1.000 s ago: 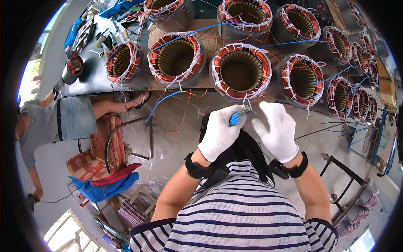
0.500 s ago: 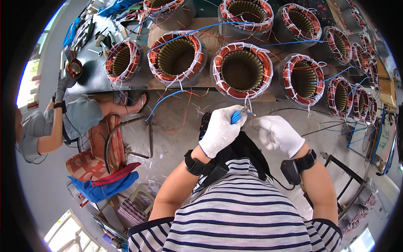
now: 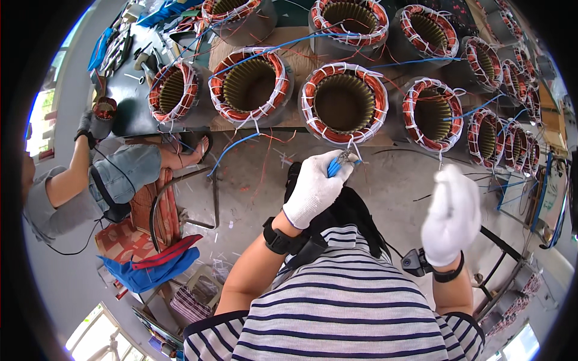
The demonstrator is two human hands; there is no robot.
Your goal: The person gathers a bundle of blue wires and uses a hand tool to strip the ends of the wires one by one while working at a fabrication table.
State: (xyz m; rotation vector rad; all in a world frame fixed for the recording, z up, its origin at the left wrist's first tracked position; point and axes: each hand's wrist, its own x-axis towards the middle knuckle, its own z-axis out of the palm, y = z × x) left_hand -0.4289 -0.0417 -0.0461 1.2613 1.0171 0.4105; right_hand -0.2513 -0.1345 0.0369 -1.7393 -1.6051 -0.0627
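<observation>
My gloved left hand (image 3: 319,189) is closed around blue-handled pliers (image 3: 335,166), their metal head pointing up and right. The head is close to the white lacing cord (image 3: 354,144) that hangs from the near rim of a motor stator (image 3: 308,99) with red copper windings. Off to the right, my gloved right hand (image 3: 451,216) is raised and smeared by motion, so its grip is unclear. It appears just below another laced stator (image 3: 407,117), from which a short white cord end hangs.
Several more stators, such as one at left (image 3: 214,90), stand on the green bench (image 3: 135,123) with blue lead wires (image 3: 238,143) trailing over the edge. At far left a person (image 3: 72,186) holds a small stator (image 3: 103,114). A chair with a patterned seat (image 3: 117,237) stands below.
My right hand has swung right and away from the pliers and cord. My left hand stays nearly in place. The person at left has shifted the small stator a little lower.
</observation>
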